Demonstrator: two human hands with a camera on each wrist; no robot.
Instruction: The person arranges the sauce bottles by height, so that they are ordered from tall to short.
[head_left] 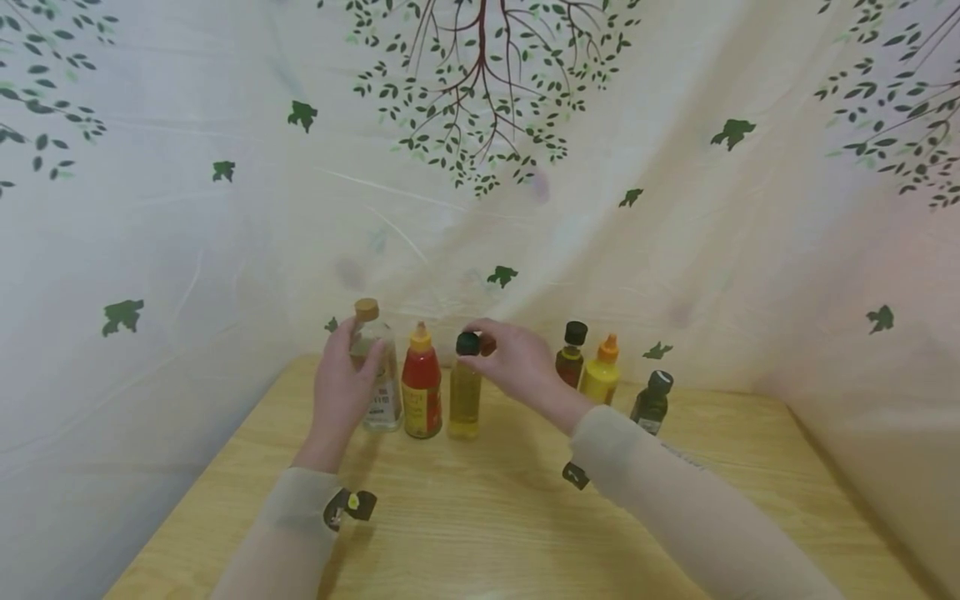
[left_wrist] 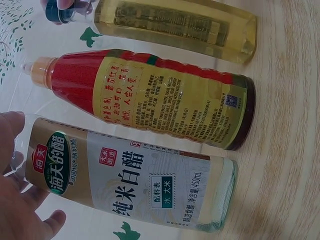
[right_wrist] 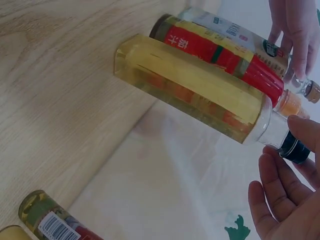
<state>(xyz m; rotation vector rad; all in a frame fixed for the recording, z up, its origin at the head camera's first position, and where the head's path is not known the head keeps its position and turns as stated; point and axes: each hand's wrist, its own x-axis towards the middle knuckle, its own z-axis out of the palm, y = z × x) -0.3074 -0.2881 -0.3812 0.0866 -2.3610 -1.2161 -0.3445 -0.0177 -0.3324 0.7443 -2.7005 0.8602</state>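
Observation:
My left hand [head_left: 347, 379] holds the upper part of a clear white rice vinegar bottle [left_wrist: 150, 175] with a tan cap, thumb and fingers on either side of its neck. Just right of it stands a red ketchup bottle [head_left: 422, 392] with a yellow label and pointed nozzle; neither hand is on it. Beyond the ketchup, my right hand [head_left: 521, 358] pinches the dark green cap [right_wrist: 294, 148] of a glass bottle of yellow liquid [right_wrist: 190, 90] between thumb and fingers. These three bottles stand upright in a close row.
Farther right on the wooden table [head_left: 450, 533] stand a dark-capped bottle [head_left: 570, 360], a yellow squeeze bottle [head_left: 600, 381] with an orange nozzle, and a small dark green bottle [head_left: 651, 407], partly behind my right forearm. A pale leaf-printed curtain [head_left: 420, 250] hangs behind the row.

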